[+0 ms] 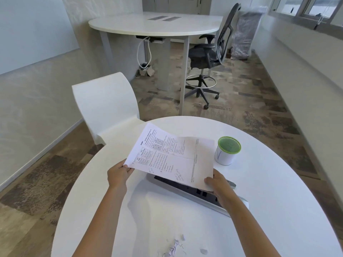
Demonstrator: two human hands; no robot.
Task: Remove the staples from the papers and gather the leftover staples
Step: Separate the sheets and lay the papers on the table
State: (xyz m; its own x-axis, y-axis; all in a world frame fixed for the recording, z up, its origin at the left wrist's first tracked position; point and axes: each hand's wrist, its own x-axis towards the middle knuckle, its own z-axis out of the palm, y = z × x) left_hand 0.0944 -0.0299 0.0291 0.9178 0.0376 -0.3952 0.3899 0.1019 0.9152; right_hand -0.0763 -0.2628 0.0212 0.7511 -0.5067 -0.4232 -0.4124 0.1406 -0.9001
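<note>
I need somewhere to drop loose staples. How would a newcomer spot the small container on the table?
On the round white table, look right of the printed sheet that both hands hold up. The white cylindrical container stands there upright, by itself. Its green rim and green mesh-like top set it apart.

A white moulded chair (106, 106) stands at centre left. A green-rimmed white cup (228, 150) sits at right of centre on the round white table (269, 191). At upper centre stands another white table (156, 23), a black office chair (209, 52) beside it.
</note>
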